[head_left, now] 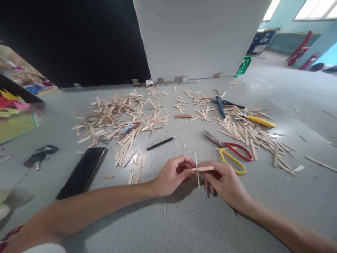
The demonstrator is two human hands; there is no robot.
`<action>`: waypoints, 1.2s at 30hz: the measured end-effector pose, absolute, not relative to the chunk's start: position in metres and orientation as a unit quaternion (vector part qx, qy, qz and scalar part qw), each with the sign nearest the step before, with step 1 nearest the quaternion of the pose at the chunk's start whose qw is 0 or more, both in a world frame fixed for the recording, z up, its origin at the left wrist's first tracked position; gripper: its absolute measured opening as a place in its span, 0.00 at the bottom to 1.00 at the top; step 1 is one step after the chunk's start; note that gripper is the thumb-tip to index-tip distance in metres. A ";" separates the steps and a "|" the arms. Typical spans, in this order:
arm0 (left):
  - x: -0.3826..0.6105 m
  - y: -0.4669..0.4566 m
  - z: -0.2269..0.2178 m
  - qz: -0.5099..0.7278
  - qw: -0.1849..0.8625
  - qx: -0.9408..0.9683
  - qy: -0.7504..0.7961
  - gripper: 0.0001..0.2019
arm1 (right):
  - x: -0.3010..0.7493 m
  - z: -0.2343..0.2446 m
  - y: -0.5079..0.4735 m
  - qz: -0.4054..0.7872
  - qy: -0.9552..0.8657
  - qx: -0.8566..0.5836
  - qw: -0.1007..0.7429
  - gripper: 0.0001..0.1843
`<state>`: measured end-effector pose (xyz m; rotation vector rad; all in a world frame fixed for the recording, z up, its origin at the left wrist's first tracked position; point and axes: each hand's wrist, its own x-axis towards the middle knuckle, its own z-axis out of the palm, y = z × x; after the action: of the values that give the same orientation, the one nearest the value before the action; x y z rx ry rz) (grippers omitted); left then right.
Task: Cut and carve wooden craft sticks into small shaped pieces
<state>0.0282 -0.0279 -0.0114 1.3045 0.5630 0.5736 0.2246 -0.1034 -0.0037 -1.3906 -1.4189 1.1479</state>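
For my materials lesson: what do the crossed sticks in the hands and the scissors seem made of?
Crossed sticks: probably wood, unvarnished, given their pale, matt surface.
Scissors: blades likely metal, from their grey sheen; handles smooth red and yellow, possibly plastic-coated.

Right hand (226, 182) partly behind a stick (207, 168), keys (37, 157) blurred, colourful paper (16, 123) cut off at left

Far side: black panel (79, 38) left, grey panel (202, 35) right. Far right: bright window (316, 8), pale blue wall (284, 21), grey floor (279, 63).
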 end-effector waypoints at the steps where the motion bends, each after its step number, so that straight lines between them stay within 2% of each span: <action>1: 0.028 -0.028 -0.012 0.257 0.720 0.592 0.254 0.22 | 0.225 -0.004 -0.103 0.451 -0.566 -0.550 0.417 0.11; 7: 0.027 -0.030 -0.016 0.271 0.681 0.632 0.253 0.19 | 0.224 -0.001 -0.104 0.423 -0.599 -0.531 0.425 0.10; 14: 0.026 -0.031 -0.015 0.271 0.651 0.657 0.266 0.21 | 0.223 0.001 -0.105 0.382 -0.626 -0.536 0.418 0.12; 21: 0.024 -0.032 -0.015 0.311 0.577 0.707 0.264 0.13 | 0.222 0.002 -0.104 0.291 -0.664 -0.551 0.413 0.13; 27: 0.023 -0.034 -0.015 0.293 0.618 0.678 0.269 0.14 | 0.224 0.003 -0.105 0.250 -0.692 -0.536 0.413 0.11; 36: 0.022 -0.034 -0.018 0.311 0.566 0.714 0.269 0.11 | 0.225 0.002 -0.104 0.248 -0.691 -0.543 0.408 0.13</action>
<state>0.0224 -0.0344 -0.0176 1.6793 0.6334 0.7313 0.2249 -0.1040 0.0018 -1.3694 -1.7413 0.6239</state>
